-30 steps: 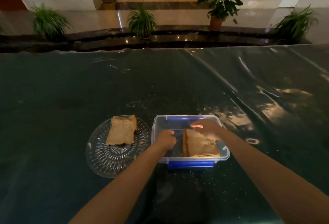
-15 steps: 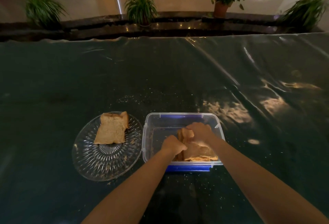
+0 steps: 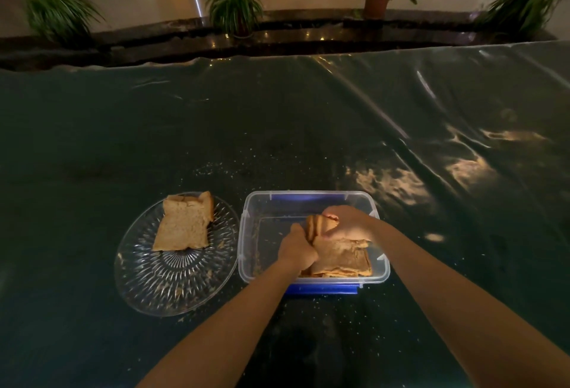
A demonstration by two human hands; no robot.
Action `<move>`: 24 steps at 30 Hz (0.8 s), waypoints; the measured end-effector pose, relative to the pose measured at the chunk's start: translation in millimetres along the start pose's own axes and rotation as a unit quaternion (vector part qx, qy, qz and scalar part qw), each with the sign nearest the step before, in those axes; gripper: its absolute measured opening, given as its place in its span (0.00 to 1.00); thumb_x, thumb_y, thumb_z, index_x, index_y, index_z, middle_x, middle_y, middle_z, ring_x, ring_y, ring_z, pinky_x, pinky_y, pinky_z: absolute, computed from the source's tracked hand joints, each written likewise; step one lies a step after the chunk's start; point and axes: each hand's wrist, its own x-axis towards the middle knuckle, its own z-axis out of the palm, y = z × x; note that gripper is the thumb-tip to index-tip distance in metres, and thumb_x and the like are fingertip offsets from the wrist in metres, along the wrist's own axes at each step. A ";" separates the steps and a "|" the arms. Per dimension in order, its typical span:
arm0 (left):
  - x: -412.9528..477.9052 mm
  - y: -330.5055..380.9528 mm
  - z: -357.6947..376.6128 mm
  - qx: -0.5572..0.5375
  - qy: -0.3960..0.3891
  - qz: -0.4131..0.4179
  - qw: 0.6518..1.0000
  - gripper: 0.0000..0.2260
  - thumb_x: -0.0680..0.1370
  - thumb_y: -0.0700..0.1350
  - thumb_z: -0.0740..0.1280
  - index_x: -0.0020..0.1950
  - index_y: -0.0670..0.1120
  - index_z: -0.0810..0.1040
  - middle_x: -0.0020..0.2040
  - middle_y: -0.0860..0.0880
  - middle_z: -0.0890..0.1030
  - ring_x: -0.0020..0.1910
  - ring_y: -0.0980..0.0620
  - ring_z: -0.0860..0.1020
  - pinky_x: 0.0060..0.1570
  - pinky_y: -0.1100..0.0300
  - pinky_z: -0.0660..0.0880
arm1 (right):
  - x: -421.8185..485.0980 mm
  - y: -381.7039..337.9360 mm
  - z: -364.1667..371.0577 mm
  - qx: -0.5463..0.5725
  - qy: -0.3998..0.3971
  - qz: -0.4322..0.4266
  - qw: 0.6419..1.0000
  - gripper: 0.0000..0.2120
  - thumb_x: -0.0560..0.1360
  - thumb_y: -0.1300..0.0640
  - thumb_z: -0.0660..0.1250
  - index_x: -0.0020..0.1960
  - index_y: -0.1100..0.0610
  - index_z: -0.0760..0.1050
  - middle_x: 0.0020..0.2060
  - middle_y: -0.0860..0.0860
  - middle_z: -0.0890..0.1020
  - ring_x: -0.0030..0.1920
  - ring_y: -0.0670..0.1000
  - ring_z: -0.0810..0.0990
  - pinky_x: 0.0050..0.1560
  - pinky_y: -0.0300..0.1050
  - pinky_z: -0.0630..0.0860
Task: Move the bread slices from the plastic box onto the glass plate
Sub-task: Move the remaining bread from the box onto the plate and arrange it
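Note:
A clear plastic box (image 3: 308,199) with blue clips sits near the table's front edge. Bread slices (image 3: 342,259) lie stacked in its right half. Both of my hands are inside the box. My left hand (image 3: 296,250) grips the stack's left edge, and my right hand (image 3: 348,222) holds the far end, which is bent upward. Just left of the box stands the cut-glass plate (image 3: 172,283), with bread slices (image 3: 185,224) resting on its far half.
A dark green plastic sheet (image 3: 277,128) covers the table, sprinkled with crumbs around the box and plate. Beyond the far edge stand several potted plants (image 3: 234,2) on a dark ledge.
Both hands have gone deeper into the box and closed on the bread stack, whose far end now lifts. The view has tilted downward, so box and plate appear closer.

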 end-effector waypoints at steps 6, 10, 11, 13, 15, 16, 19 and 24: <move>-8.3 6.0 -15.0 -0.032 -0.005 0.079 0.996 0.15 0.70 0.39 0.70 0.52 0.47 0.67 0.47 0.49 0.75 0.50 0.51 0.76 0.53 0.58 0.75 | -13.9 -0.9 -19.7 0.057 0.005 -0.007 0.998 0.19 0.72 0.56 0.68 0.62 0.52 0.72 0.57 0.52 0.78 0.59 0.52 0.74 0.58 0.42 0.70; -16.8 12.1 -46.0 -0.061 -0.015 0.143 0.988 0.16 0.70 0.40 0.71 0.55 0.47 0.70 0.49 0.51 0.75 0.51 0.53 0.74 0.52 0.60 0.70 | -30.5 -7.6 -37.8 0.103 0.010 -0.038 0.994 0.17 0.72 0.58 0.69 0.60 0.56 0.75 0.59 0.54 0.79 0.60 0.55 0.75 0.65 0.51 0.71; -19.4 13.1 -55.1 -0.074 -0.014 0.151 0.986 0.17 0.70 0.39 0.70 0.56 0.47 0.71 0.51 0.50 0.76 0.53 0.52 0.75 0.52 0.60 0.71 | -36.1 -10.6 -42.0 0.110 0.019 -0.053 0.992 0.16 0.72 0.57 0.69 0.59 0.56 0.75 0.58 0.55 0.79 0.59 0.55 0.76 0.65 0.52 0.71; -24.8 15.0 -74.8 -0.111 -0.028 0.161 0.980 0.18 0.70 0.38 0.70 0.58 0.48 0.71 0.53 0.51 0.76 0.56 0.51 0.76 0.51 0.61 0.74 | -45.5 -18.5 -49.5 0.121 0.044 -0.079 0.988 0.14 0.72 0.56 0.68 0.57 0.55 0.76 0.57 0.54 0.80 0.58 0.54 0.77 0.63 0.51 0.72; -31.0 17.2 -95.1 -0.148 -0.063 0.168 0.972 0.21 0.70 0.38 0.70 0.61 0.51 0.71 0.55 0.52 0.77 0.56 0.52 0.76 0.46 0.62 0.77 | -51.9 -28.5 -54.8 0.135 0.066 -0.098 0.984 0.12 0.72 0.54 0.68 0.56 0.54 0.76 0.55 0.52 0.80 0.56 0.53 0.77 0.62 0.49 0.71; -34.8 17.8 -105.0 -0.169 -0.080 0.172 0.967 0.22 0.70 0.39 0.71 0.60 0.53 0.72 0.55 0.53 0.77 0.55 0.54 0.77 0.42 0.63 0.78 | -54.2 -33.9 -56.6 0.146 0.076 -0.105 0.981 0.12 0.72 0.54 0.68 0.55 0.52 0.76 0.53 0.50 0.80 0.55 0.52 0.77 0.61 0.48 0.71; -46.3 14.9 -129.5 -0.287 -0.105 0.168 0.937 0.19 0.70 0.43 0.72 0.57 0.57 0.74 0.54 0.50 0.78 0.52 0.53 0.79 0.39 0.64 0.79 | -61.3 -51.4 -60.7 0.202 0.108 -0.116 0.967 0.09 0.72 0.53 0.68 0.52 0.48 0.74 0.47 0.44 0.80 0.51 0.47 0.79 0.55 0.42 0.72; -55.6 -8.9 -140.4 -0.485 -0.161 0.148 0.847 0.27 0.67 0.49 0.73 0.65 0.50 0.71 0.62 0.46 0.75 0.58 0.48 0.78 0.47 0.56 0.80 | -63.3 -84.1 -52.8 0.396 0.133 -0.107 0.902 0.09 0.72 0.54 0.68 0.52 0.54 0.77 0.54 0.57 0.81 0.55 0.56 0.80 0.59 0.54 0.77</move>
